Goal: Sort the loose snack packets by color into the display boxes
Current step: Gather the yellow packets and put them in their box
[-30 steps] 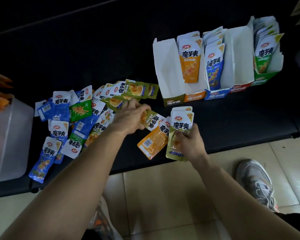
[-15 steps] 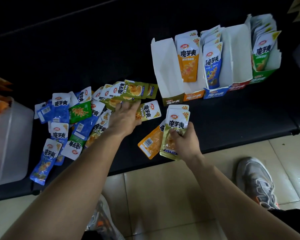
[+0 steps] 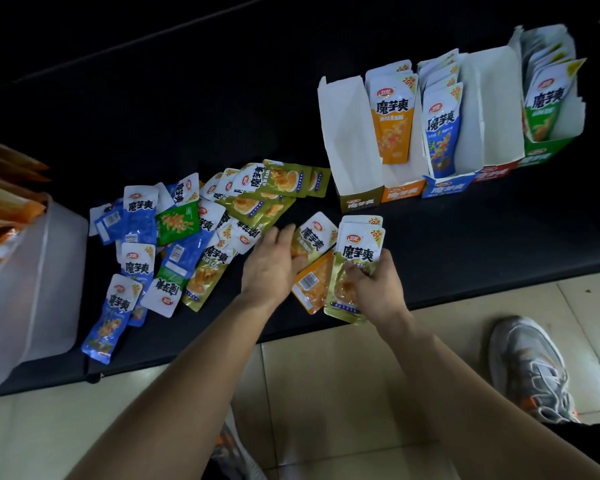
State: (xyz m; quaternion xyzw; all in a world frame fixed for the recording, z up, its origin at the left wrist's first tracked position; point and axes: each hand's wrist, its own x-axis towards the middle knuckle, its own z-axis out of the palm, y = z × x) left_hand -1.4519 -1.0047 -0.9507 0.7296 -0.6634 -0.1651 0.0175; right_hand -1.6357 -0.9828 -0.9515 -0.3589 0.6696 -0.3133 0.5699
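Clear plastic bin [image 3: 32,289] far left on black bench [image 3: 465,244]. Loose blue/green/olive foil snack packets [image 3: 174,244] piled beside it. Left hand [image 3: 274,265], fingers bent, grips olive packet [image 3: 314,237]. Right hand [image 3: 374,282] pinches stack of olive packets [image 3: 357,258] upright. Cardboard display boxes [image 3: 430,140] in a row at back right. Beige tile floor [image 3: 326,393], grey sneaker [image 3: 530,368].

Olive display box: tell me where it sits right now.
In the head view, the olive display box stands upper right on the dark bench, leftmost in the row, touching the orange display box. It holds no packets.
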